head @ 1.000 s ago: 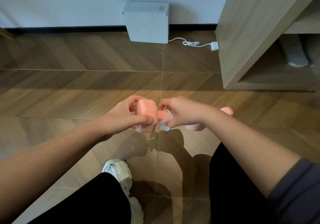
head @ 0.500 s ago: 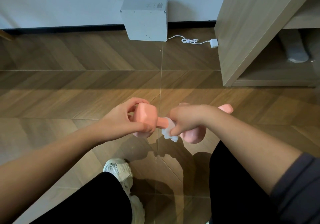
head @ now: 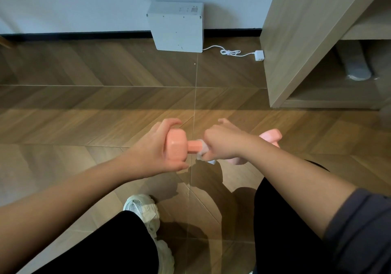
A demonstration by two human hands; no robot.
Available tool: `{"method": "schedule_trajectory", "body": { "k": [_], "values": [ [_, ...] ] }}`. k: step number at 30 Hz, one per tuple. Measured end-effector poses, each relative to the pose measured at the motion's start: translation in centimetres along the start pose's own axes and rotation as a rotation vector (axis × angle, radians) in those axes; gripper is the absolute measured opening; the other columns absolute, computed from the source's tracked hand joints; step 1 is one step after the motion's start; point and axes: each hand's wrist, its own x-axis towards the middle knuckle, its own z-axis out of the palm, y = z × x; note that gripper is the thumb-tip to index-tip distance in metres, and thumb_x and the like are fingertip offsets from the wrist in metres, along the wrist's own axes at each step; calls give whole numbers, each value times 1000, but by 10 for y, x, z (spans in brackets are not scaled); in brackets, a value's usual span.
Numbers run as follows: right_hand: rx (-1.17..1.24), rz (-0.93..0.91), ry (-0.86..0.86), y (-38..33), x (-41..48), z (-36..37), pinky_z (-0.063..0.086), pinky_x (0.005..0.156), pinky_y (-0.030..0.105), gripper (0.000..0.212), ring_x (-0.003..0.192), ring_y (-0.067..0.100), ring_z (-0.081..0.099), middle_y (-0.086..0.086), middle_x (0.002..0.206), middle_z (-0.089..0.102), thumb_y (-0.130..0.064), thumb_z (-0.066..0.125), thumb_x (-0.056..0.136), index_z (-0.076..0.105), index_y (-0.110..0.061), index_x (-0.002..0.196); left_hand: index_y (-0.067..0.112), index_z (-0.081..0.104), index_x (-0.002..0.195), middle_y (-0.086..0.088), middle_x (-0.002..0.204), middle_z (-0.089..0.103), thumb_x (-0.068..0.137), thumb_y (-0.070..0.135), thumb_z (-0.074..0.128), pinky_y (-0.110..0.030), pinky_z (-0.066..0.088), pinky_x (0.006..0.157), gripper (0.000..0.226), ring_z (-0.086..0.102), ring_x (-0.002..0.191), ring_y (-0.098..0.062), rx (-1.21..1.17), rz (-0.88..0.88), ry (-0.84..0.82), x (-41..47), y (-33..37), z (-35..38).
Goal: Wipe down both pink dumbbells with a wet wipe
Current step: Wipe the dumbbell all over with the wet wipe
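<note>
Evidently mid-wipe: one pink dumbbell is held above the floor [head: 101, 123] between both hands.

Starting at the left, the left hand [head: 155, 150] grips the blocky head of the dumbbell [head: 176, 144], fingers curled over its top and thumb beneath. The bare handle runs right into the right hand [head: 224, 144], which is wrapped round it with the wet wipe [head: 201, 154] bunched inside, only a pale edge showing. A second dumbbell [head: 271, 136] peeks out behind the right forearm (whether it rests on the floor I cannot tell). The weight looks rigid and dense for its size, and its smooth coating will likely turn slick once damp, so the flat-sided head seems the safest hold. The limp wipe needs firm finger pressure to follow the handle.
</note>
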Motion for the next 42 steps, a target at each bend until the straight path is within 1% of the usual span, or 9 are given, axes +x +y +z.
{"method": "schedule_trajectory", "body": {
  "k": [3,8,15,21,28,32,35,39,42],
  "values": [
    [11,8,33,0,-1,1,20,114,48,35,66,13,49,-7,59,50,-44,55,87,49,-22,60,41,48,114,13,98,65,49,69,76,-13,48,62,76,65,82,0,-137,-137,36,5,4,-2],
    [-95,-20,127,-6,2,2,15,116,51,37,88,21,59,-9,59,45,-43,57,87,42,-26,58,8,60,115,-14,80,73,58,77,70,-38,62,63,91,71,72,-34,-810,-653,-319,6,15,-4],
    [16,62,102,2,4,5,25,109,44,30,64,10,47,-8,63,53,-46,60,82,52,-24,63,43,36,126,11,111,56,53,55,83,-10,43,69,88,57,90,3,54,20,36,4,9,2],
    [-51,30,174,-6,8,6,17,114,48,33,96,20,61,-11,60,49,-41,57,83,46,-25,57,10,61,115,-16,83,73,58,82,62,-35,61,55,92,72,68,-32,-740,-641,-344,9,27,-6],
    [26,92,148,-2,10,2,25,109,47,26,78,20,58,-9,58,52,-37,54,79,50,-23,58,32,32,136,9,121,50,57,51,81,-26,49,82,95,56,102,-10,177,145,60,5,15,-1],
    [4,33,177,-10,10,1,15,115,48,27,92,19,61,-11,62,53,-37,54,82,48,-25,59,20,46,126,-2,95,73,59,75,68,-33,60,69,89,72,80,-20,-345,-394,-182,9,26,-1],
    [-35,-22,192,-17,11,0,13,116,49,28,99,19,59,-13,60,46,-27,52,84,41,-28,59,7,50,126,-24,111,68,62,90,50,-42,61,69,104,73,82,-36,-740,-708,-424,10,27,-2],
    [-43,26,125,-18,13,0,18,112,45,25,87,16,59,-13,64,47,-36,52,87,41,-29,65,28,27,142,7,128,49,53,78,66,-16,51,76,109,59,102,-1,-279,-264,22,5,18,2],
    [-13,62,109,-21,16,1,22,111,47,24,63,10,46,-12,61,51,-40,55,84,44,-29,65,34,26,138,10,128,42,54,64,79,-13,41,83,104,49,105,0,65,65,40,2,14,7]
  ]
}}
